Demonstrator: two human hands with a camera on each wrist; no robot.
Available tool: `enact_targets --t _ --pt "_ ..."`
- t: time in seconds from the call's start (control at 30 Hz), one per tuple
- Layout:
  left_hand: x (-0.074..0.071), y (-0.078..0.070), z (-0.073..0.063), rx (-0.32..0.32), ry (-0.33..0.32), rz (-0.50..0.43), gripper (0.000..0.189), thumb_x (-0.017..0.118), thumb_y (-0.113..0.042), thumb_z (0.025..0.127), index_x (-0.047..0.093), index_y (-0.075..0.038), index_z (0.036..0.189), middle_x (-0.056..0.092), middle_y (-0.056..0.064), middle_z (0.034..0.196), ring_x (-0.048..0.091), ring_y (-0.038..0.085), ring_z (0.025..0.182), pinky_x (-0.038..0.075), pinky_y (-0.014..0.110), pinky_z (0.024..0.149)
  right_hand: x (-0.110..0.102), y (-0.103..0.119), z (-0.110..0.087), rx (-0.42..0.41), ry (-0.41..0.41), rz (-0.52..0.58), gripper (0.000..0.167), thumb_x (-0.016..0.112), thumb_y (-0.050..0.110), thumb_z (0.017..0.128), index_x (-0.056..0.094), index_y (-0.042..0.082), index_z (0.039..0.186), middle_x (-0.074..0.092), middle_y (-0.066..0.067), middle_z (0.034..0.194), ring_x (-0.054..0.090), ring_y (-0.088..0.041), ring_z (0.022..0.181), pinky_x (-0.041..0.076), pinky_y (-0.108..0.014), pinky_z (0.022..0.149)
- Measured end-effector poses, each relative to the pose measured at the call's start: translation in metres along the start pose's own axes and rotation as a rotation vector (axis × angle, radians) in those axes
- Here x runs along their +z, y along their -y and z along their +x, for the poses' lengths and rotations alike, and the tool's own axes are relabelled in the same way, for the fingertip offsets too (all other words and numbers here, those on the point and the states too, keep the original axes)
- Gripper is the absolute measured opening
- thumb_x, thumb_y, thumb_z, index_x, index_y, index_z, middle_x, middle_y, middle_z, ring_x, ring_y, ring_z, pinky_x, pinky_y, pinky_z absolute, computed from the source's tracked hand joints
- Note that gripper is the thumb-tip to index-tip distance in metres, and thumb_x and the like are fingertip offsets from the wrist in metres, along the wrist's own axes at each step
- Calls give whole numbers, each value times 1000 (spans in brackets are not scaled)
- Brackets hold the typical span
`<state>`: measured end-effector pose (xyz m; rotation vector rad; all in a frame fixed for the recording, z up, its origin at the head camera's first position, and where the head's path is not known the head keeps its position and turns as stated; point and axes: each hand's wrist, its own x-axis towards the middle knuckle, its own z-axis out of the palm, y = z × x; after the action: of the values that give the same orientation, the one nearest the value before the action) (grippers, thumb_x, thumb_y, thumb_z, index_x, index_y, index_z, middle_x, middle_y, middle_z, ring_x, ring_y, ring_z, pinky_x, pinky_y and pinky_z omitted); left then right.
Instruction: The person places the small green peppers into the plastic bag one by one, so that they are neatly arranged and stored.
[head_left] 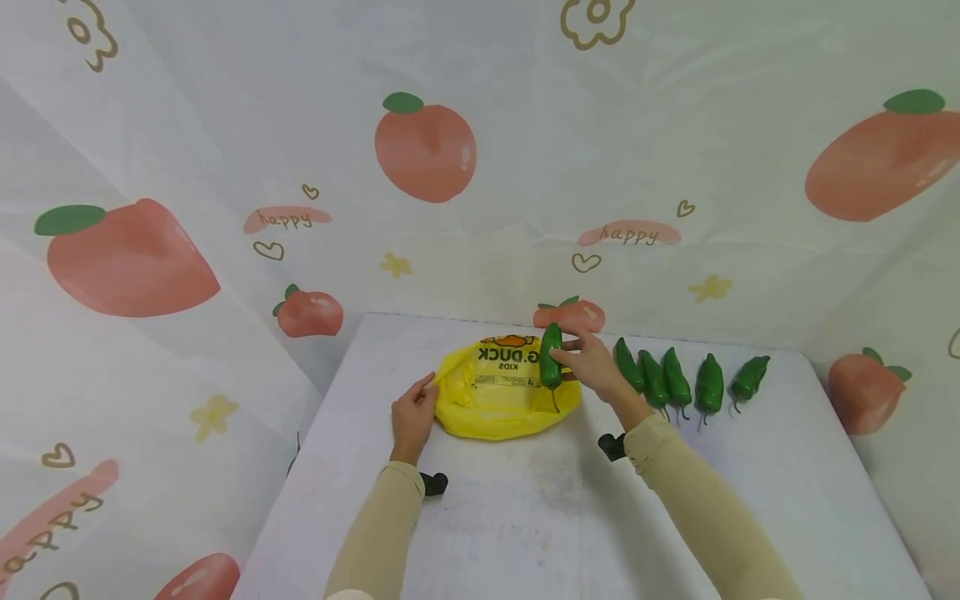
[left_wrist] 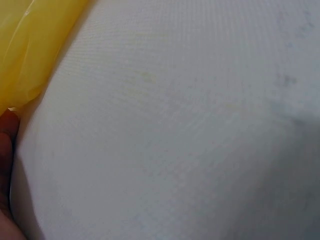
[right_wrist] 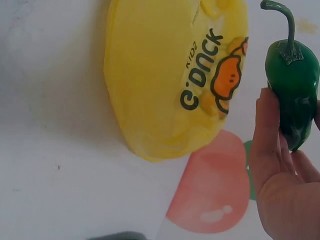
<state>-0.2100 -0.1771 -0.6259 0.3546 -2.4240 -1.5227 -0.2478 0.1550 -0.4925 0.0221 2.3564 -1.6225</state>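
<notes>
A yellow plastic bag [head_left: 491,425] with a duck print lies on the table, its lettering mirrored in the head view. At its left edge, my left hand [head_left: 412,417] pinches the bag between thumb and fingers; the left wrist view catches only fingertips [left_wrist: 9,122] right at the yellow plastic [left_wrist: 35,50]. My right hand [head_left: 596,362] grips a green pepper [head_left: 551,354] over the bag's right side, stem pointing down toward the table. In the right wrist view the same pepper [right_wrist: 292,75] sits between thumb and fingers, beside the printed bag [right_wrist: 145,75].
Several more green peppers [head_left: 708,383] lie in a row on the right of the white table [head_left: 510,517]. A white backdrop [head_left: 510,250] printed with peaches rises behind the table's far edge and along both sides.
</notes>
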Motion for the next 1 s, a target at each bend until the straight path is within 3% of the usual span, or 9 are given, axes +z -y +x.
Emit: enact_targets --t 0.57,1.0 --pt "-2 -5 -3 -46 22 -4 32 65 -35 99 72 -33 129 73 3 95 54 17 69 46 22 63 27 -1 14 -40 69 129 66 62 19 102 31 7 159 49 -30 143 71 -35 107 57 -57 91" --pt "-2 1 -1 -55 42 -23 32 66 -37 98 70 -37 130 73 2 96 59 18 74 49 21 64 58 -1 19 13 50 119 64 64 18 101 34 11 157 52 -25 138 68 -41 113 58 -52 90"
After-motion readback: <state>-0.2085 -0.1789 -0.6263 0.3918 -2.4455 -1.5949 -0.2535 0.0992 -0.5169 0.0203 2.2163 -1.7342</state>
